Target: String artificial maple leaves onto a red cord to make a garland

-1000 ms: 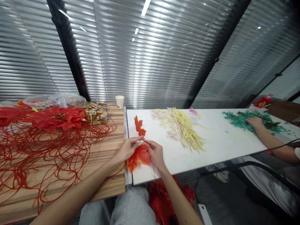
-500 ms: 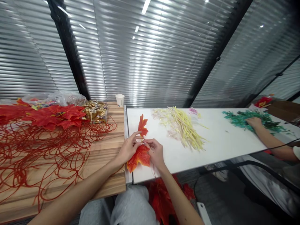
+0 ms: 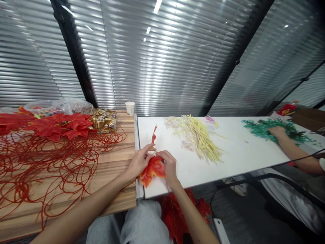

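From here I see an orange-red leaf (image 3: 152, 170) edged yellow, red cords (image 3: 68, 162), brown-streaked wood (image 3: 124, 145), pale yellow strips (image 3: 200, 137), teal-green foliage (image 3: 261, 128)

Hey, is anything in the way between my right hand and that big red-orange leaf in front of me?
Nothing visible stands between them: your right hand is already at the big leaf, with your left hand on its other side. The yellow strips lie off to the right.
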Demonstrator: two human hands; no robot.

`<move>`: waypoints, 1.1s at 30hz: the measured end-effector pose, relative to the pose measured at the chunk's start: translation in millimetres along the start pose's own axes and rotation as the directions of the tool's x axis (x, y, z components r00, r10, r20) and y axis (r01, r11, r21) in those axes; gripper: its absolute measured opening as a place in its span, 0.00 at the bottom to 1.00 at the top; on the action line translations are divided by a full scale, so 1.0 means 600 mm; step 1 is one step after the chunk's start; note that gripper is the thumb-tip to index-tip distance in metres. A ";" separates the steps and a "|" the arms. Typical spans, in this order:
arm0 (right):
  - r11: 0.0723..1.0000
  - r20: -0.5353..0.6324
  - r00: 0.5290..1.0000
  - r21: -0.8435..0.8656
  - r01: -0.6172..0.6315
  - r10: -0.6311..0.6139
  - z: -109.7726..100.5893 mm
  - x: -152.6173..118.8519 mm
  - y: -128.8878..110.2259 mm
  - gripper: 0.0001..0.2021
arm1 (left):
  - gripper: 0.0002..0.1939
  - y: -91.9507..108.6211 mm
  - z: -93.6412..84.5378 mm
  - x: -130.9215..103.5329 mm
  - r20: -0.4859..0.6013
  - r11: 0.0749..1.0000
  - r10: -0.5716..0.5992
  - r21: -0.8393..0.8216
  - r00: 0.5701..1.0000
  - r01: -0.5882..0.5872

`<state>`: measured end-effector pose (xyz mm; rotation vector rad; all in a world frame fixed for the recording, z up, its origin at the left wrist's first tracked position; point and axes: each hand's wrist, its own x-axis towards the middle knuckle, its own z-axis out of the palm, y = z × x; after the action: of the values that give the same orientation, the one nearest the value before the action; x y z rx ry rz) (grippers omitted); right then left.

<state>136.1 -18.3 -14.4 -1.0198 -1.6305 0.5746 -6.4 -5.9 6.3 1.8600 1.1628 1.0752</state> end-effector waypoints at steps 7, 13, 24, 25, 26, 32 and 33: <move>0.999 0.029 1.000 -0.036 -0.001 0.002 0.000 -0.001 -0.002 0.16 | 0.21 -0.004 0.002 -0.001 -0.005 0.997 0.023 0.076 1.000 -0.022; 0.997 0.044 0.998 -0.071 0.038 -0.035 0.002 -0.002 0.007 0.15 | 0.18 -0.005 0.004 -0.001 -0.017 0.985 0.059 0.160 0.998 -0.056; 0.998 0.046 0.999 -0.061 0.015 -0.012 0.002 -0.002 0.008 0.14 | 0.19 -0.007 0.004 0.000 -0.027 0.983 0.044 0.181 0.999 -0.039; 0.998 0.044 0.999 -0.057 0.008 -0.006 0.002 -0.002 0.007 0.14 | 0.19 -0.007 0.004 0.000 -0.029 0.983 0.045 0.182 0.999 -0.039; 0.999 0.045 0.999 -0.052 0.001 0.002 0.002 -0.002 0.007 0.14 | 0.19 -0.007 0.004 0.000 -0.030 0.982 0.045 0.183 0.999 -0.039; 0.999 0.065 0.998 -0.041 -0.022 0.025 0.001 -0.003 0.006 0.14 | 0.18 -0.001 0.003 -0.001 -0.019 0.982 0.043 0.187 0.999 -0.039; 0.999 0.066 0.998 -0.047 -0.016 0.019 0.001 -0.003 0.007 0.14 | 0.18 0.000 0.003 -0.001 -0.017 0.981 0.046 0.191 0.999 -0.042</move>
<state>136.8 -17.5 -18.9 -1.0593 -1.7016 0.5900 -4.8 -6.6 5.1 2.0344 1.2805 1.0407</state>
